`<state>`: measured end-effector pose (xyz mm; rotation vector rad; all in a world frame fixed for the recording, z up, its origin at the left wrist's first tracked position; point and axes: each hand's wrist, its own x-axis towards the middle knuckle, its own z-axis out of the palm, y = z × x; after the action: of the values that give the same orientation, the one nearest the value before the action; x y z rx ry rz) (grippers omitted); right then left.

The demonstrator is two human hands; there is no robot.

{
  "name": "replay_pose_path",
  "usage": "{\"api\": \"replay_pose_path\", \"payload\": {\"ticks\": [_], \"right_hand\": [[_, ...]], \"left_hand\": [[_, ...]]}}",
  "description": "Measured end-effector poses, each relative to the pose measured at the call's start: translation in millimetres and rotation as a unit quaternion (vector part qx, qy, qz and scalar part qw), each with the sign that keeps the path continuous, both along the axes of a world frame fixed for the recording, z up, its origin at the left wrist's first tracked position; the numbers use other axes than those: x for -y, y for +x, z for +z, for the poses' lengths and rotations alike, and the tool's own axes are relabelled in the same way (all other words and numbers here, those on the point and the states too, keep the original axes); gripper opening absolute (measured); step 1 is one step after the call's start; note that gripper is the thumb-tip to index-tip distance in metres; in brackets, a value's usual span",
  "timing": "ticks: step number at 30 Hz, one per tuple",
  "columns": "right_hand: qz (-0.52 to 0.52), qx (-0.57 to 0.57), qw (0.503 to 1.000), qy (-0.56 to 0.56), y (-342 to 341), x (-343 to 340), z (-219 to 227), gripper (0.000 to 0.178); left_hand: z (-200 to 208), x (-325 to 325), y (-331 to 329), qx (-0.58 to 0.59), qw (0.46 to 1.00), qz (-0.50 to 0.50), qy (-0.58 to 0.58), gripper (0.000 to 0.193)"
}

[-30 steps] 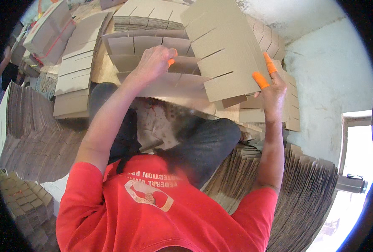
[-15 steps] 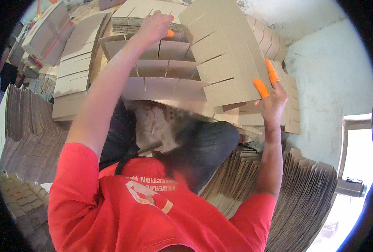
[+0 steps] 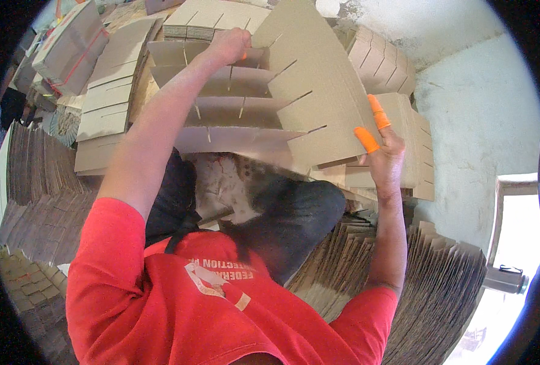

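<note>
Gripping slotted cardboard sheet [image 3: 324, 73] by lower right edge with right hand [image 3: 384, 155], orange finger covers [image 3: 367, 140] closed against it. Holding sheet tilted at right-hand ends of four upright cardboard strips [image 3: 239, 112], slots toward them; impossible to tell how deeply joined. Curling left hand [image 3: 228, 45] near farthest strip, just beside sheet's upper left edge; with fingertips mostly hidden, impossible to tell how tightly closed or on what. Beyond left hand, flat slotted stack [image 3: 191, 30]; farther left, carton with red strap [image 3: 69, 52].
</note>
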<state>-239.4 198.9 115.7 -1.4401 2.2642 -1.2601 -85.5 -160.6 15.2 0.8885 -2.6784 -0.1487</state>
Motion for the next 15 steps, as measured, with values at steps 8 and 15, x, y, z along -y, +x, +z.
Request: {"api": "replay_pose_path", "payload": {"ticks": [8, 15], "right_hand": [[0.148, -0.248, 0.957, 0.018, -9.0, 27.1, -51.8, 0.064], [0.153, -0.266, 0.952, 0.010, 16.0, 33.6, -25.7, 0.056]], "left_hand": [[7.0, -7.2, 0.0, 0.022, 0.998, 0.011, 0.061, 0.015], [8.7, -19.1, -12.3, -0.029, 0.992, -0.009, 0.120, 0.045]]}}
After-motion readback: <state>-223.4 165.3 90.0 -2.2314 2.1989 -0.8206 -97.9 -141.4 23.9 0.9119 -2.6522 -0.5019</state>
